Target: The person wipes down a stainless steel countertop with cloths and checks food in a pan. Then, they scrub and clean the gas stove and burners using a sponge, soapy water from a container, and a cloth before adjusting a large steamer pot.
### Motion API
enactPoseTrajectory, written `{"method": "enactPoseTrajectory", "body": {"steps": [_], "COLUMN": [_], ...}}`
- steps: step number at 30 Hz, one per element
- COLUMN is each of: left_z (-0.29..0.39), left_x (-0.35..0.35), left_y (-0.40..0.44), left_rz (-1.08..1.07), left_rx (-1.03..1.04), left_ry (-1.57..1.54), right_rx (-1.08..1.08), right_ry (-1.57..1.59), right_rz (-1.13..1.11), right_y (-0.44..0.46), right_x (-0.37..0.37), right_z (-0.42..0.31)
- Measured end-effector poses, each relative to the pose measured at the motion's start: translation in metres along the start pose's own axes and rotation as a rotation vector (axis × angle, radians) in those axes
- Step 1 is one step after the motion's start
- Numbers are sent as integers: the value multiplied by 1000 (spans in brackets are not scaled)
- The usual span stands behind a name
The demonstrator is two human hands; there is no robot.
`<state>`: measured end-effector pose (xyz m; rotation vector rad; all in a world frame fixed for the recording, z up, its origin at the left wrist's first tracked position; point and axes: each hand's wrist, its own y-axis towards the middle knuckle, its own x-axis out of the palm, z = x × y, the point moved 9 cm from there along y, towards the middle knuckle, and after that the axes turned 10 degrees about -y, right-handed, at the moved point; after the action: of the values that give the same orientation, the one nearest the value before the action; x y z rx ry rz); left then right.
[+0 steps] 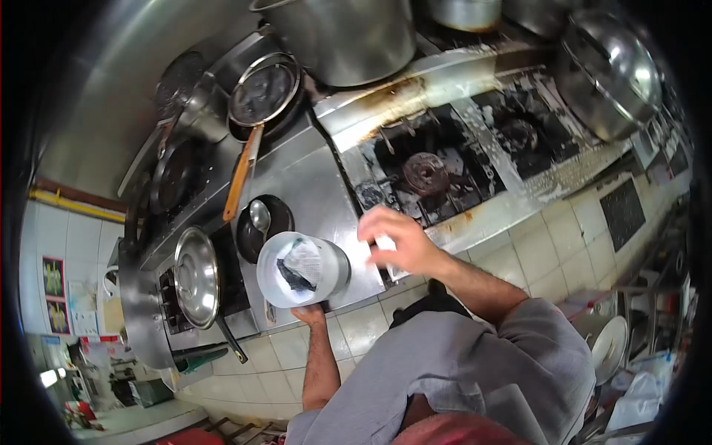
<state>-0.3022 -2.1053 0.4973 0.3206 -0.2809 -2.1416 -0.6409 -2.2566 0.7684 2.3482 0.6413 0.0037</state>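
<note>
A translucent white plastic tub (268,271) is tilted toward me over the steel counter's front edge. Inside it lie a crumpled whitish piece (302,259) and a dark piece (294,277), whose kinds I cannot make out. My left hand (308,314) supports the tub from its near side, with most fingers hidden behind it. To the right of the tub, my right hand (404,243) is raised near the stove edge. Its fingers are curved, with the thumb apart from them. A bright white patch shows in the gap, and nothing held can be identified there.
Wet, foamy gas burners (429,173) lie to the right. Behind the tub are a small dark pan (279,222) with a ladle (259,215) and a wooden-handled strainer (263,93). A lidded pan (197,278) stands left. A large pot (348,44) is at the back.
</note>
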Motion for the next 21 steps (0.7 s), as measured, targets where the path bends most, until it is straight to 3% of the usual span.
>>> {"method": "enactPoseTrajectory", "body": {"steps": [1,2,3,5,6,8,9,11,12,13,15,16,17,18,19,20,21], "left_z": [-3,-6,22,34,18,-3,-8,-4,-5,-9,-33,-45,-69,-82,11,12,12], "left_x": [-1,-2,2,6,3,-11,-18,-5,2,5,-2,-7,-8,-13,3,3,5], "left_y": [0,-4,-8,-8,-14,-14,-22,-11,-7,-6,-16,-24,-38,-41,-31,-20,-13], "left_rz": [29,53,28,-3,56,34,151,-24,-76,-60,-3,23,45,98,46,45,38], "left_rx": [-46,-93,-17,22,-18,110,185,84,50,-30,-122,-170,-121,-80,189,-18,-225], "left_ry": [-180,-355,-104,64,-331,5,100,-22,-67,-201,-145,-119,16,164,410,423,449], "right_rx": [134,125,120,164,119,-4,-52,120,43,32,200,589,640,586,342,614,526], "right_ry": [-175,-369,-562,-823,-937,-1090,-1161,-1106,-1162,-1158,-1142,-857,-896,-849,-887,-614,-679], "right_rz": [-26,-72,-114,-259,-303,-257,-234,-353,-339,-349,-522,-360,-391,-411,-240,-318,-403], "right_y": [2,-2,-9,-20,-20,-23,-26,-23,-24,-30,-26,-26,-26,-34,-20,-5,-6], "right_x": [7,17,25,39,43,48,50,51,57,57,64,48,51,57,61,73,83], "right_z": [36,66,97,144,154,182,192,204,212,223,236,251,251,274,236,216,224]}}
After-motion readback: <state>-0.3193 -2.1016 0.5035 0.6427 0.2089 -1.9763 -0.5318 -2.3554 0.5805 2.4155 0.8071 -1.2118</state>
